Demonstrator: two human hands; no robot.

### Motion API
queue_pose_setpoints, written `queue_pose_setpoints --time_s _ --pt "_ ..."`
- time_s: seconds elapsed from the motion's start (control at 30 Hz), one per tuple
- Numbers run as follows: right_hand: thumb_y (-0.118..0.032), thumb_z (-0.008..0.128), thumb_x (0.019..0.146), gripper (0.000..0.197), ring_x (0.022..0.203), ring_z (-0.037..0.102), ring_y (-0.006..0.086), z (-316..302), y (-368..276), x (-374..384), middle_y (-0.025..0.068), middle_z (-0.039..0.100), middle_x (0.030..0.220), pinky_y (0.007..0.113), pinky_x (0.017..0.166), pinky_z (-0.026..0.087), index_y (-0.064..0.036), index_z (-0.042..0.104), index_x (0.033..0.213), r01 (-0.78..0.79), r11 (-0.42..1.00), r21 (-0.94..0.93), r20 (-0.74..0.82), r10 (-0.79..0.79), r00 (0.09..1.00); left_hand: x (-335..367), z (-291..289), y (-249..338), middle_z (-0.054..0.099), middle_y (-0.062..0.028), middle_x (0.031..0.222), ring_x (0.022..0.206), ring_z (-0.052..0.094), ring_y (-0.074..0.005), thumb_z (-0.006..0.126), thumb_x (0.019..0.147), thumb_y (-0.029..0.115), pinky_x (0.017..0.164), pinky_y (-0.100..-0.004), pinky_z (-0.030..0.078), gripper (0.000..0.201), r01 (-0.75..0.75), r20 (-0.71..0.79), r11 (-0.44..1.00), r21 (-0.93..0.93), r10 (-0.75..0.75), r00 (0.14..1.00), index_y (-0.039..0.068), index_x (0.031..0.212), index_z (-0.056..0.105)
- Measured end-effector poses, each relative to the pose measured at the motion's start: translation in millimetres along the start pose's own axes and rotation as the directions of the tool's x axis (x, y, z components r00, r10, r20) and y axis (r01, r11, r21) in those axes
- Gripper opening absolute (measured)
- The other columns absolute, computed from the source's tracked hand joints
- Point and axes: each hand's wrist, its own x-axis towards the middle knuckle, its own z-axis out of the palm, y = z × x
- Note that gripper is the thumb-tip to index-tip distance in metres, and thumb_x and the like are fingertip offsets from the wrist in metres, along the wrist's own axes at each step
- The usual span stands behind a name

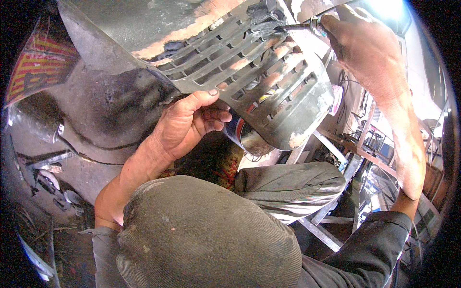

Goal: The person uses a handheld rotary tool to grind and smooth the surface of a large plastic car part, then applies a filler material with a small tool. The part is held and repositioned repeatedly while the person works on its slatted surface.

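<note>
My left hand (186, 122) is closed on the lower edge of a dark slatted grille panel (230, 91), its thumb on top and fingers curled beneath. The panel is tilted, with worn, light-brown patches along the slats and near its right end. At the upper right, my right hand (362, 50) is closed round a thin tool with a metal collar and a dark rod (300, 27). The rod's tip reaches the panel's top corner, where the surface looks blackened and rough. Most of the handle is hidden in my fist, so I cannot tell the tool's exact kind.
A blue-and-white can (235, 128) stands under the panel. Ribbed, dusty cloth (206, 235) fills the lower middle, beside a grey trouser leg (290, 187). Metal framing (353, 168) lies to the right. A red-and-yellow striped sheet (41, 65) and assorted scrap are on the left.
</note>
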Motion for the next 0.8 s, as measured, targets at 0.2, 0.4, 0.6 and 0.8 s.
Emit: queue_pose_setpoints --time_s 0.2,0.4,0.6,0.8 --pt "-0.011 0.062 0.079 0.027 0.069 0.065 0.0358 -2 -7 -9 0.0147 0.063 0.072 0.045 0.061 0.051 -0.0152 0.064 0.106 -0.023 0.999 -0.046 -0.003 0.022 1.0 1 -1 -1 0.068 -0.0118 0.101 0.075 0.069 -0.021 0.057 0.092 0.017 0.062 -0.0303 0.057 0.035 0.009 0.024 1.0 -0.017 -0.009 1.0 -0.001 0.123 0.058" --pt "-0.002 0.058 0.082 0.024 0.045 0.048 0.0134 -23 -16 -5 0.0038 0.051 0.056 0.029 0.039 0.038 -0.0071 0.064 0.104 0.011 0.969 -0.248 0.164 0.031 0.986 2 -1 -1 0.068 -0.011 0.101 0.075 0.068 -0.0203 0.057 0.092 0.017 0.064 -0.0304 0.057 0.035 -0.003 0.042 1.0 -0.006 0.003 0.999 0.0 0.122 0.058" --pt "0.003 0.055 0.083 0.02 0.044 0.052 0.0101 -20 -16 -4 0.006 0.056 0.058 0.025 0.034 0.04 -0.0033 0.064 0.1 -0.057 0.983 -0.172 0.126 0.079 0.989 0 2 0 0.067 -0.0112 0.099 0.081 0.067 -0.0199 0.057 0.093 0.017 0.068 -0.0291 0.053 0.032 -0.012 0.065 1.0 -0.01 0.013 0.998 -0.001 0.12 0.058" --pt "0.003 0.053 0.085 0.02 0.044 0.053 0.0106 -5 3 0 0.0066 0.054 0.055 0.025 0.033 0.039 -0.0024 0.065 0.1 0.052 0.998 -0.037 0.179 -0.045 0.983 -3 -4 1 0.067 -0.0123 0.099 0.08 0.067 -0.0206 0.057 0.094 0.017 0.067 -0.0293 0.053 0.032 -0.027 0.03 0.999 -0.032 0.028 0.999 -0.002 0.12 0.058"
